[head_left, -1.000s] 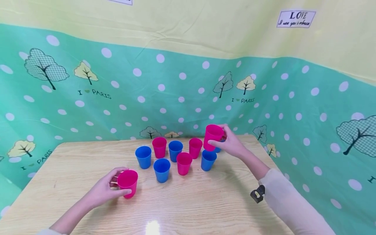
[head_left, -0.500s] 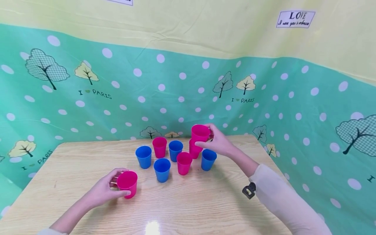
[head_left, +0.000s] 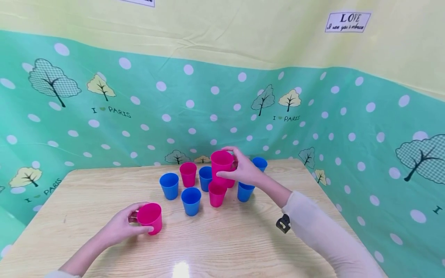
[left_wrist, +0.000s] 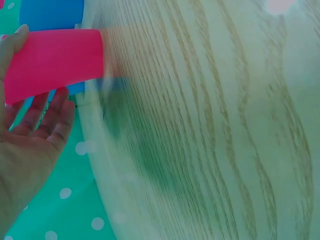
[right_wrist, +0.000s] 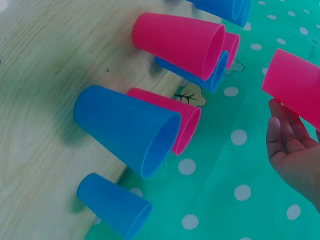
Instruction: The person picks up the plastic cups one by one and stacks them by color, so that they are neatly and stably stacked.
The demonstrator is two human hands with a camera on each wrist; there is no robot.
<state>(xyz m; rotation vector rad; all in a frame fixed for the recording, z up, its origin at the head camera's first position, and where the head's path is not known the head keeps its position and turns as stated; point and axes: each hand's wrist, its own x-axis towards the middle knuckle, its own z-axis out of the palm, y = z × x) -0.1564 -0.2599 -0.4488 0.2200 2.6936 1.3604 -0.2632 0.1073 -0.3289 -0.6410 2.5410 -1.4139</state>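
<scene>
My left hand (head_left: 121, 226) grips a pink cup (head_left: 150, 218) by its sides at the front left of the other cups, thumb at the near side. The left wrist view shows this pink cup (left_wrist: 55, 62) between thumb and fingers. Raised over the cup group, my right hand (head_left: 247, 172) holds another pink cup (head_left: 221, 164), mouth up. It partly hides a standing pink cup behind it and a blue cup (head_left: 205, 179). Just in front of it stands a pink cup (head_left: 217, 194). In the right wrist view the held pink cup (right_wrist: 295, 87) is clear of the table.
Other upright cups stand on the wooden table (head_left: 222, 243): blue cups at left (head_left: 169, 186), front (head_left: 191, 201), right (head_left: 245, 193) and back right (head_left: 260, 163), plus a pink cup (head_left: 188, 174) at the back. A patterned green cloth (head_left: 194, 127) hangs behind the table.
My right hand has moved left with its pink cup, from the right side to over the middle of the group. The back right blue cup now shows. My left hand stays nearly still.
</scene>
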